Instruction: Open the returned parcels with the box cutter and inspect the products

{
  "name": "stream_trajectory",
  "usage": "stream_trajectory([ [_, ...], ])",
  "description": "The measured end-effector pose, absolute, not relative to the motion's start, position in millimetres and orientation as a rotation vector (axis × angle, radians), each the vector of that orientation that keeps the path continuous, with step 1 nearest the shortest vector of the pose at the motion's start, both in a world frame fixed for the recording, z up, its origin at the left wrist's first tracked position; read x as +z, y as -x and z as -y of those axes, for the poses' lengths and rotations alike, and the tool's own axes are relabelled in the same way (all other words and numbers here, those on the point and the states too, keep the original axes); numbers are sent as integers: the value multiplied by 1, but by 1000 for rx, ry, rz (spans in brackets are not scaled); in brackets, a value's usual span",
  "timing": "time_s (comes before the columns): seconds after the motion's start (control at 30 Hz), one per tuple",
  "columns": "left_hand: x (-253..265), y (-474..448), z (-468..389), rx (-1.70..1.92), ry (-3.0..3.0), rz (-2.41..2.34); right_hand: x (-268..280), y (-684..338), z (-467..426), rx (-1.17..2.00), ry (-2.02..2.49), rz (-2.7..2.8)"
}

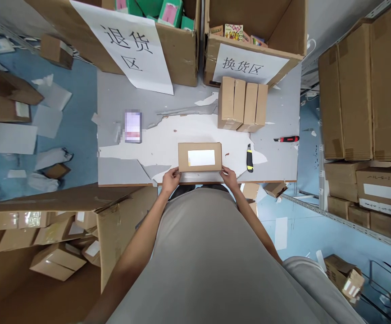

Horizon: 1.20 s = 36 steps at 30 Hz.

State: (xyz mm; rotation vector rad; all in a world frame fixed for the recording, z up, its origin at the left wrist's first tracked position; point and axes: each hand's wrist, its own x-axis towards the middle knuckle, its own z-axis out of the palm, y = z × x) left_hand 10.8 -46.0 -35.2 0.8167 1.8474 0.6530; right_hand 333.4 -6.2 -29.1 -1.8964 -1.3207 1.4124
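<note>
A small brown cardboard box (184, 158) with a white label (201, 158) on top lies near the front edge of the table, its long side facing me. My left hand (171, 179) grips its near left corner, fingers closed against it. At the near right corner, my right hand (229, 178) holds the same box in a similar way. To the right of the box lies a black and yellow utility knife (250, 158). Farther right is a red and black utility knife (286, 139). Behind the box, to the right, stand several brown cartons (243, 105) side by side.
Two large open boxes with paper signs, one on the left (178, 54) and one on the right (286, 51), line the table's back. A blurred phone-like item (133, 127) lies left. A big carton (121, 229) of parcels stands front left; shelved cartons (357, 99) are at right.
</note>
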Motion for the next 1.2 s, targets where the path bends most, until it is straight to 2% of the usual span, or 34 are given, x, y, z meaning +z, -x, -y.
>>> stream_trajectory([
  [0.27,0,-7,16,910,-955,-1888,-4,-327,-38,1215,1778,1354],
  [0.4,4,1,2,863,-977,-1952,2,-321,-50,1119,1829,1412],
  [0.6,3,-11,2,854,-891,-1909,-6,-320,-41,1145,1858,1353],
  [0.77,25,-24,9,850,-928,-1953,-12,-332,-41,1173,1845,1303],
  [1.03,98,-74,17,767,-1317,-1416,-25,-394,-48,1192,1955,997],
  [1.2,117,-114,12,560,-1540,-1153,-34,-417,-49,1164,2034,933],
])
